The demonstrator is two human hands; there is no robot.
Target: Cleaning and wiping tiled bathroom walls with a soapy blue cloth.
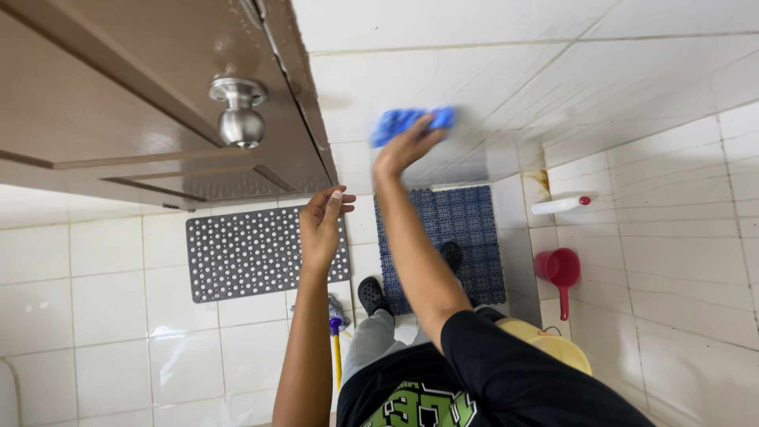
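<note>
One blue cloth [411,122] under right hand [403,149]; two mats, seemingly.

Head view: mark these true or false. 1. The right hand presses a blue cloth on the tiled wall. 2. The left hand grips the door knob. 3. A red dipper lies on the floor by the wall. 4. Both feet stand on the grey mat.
1. True: the right hand holds the blue cloth against the tiled wall.
2. False: the left hand is open and empty, apart from the door knob.
3. True: the red dipper lies there.
4. False: the grey mat is bare; one foot is on the blue mat.
</note>
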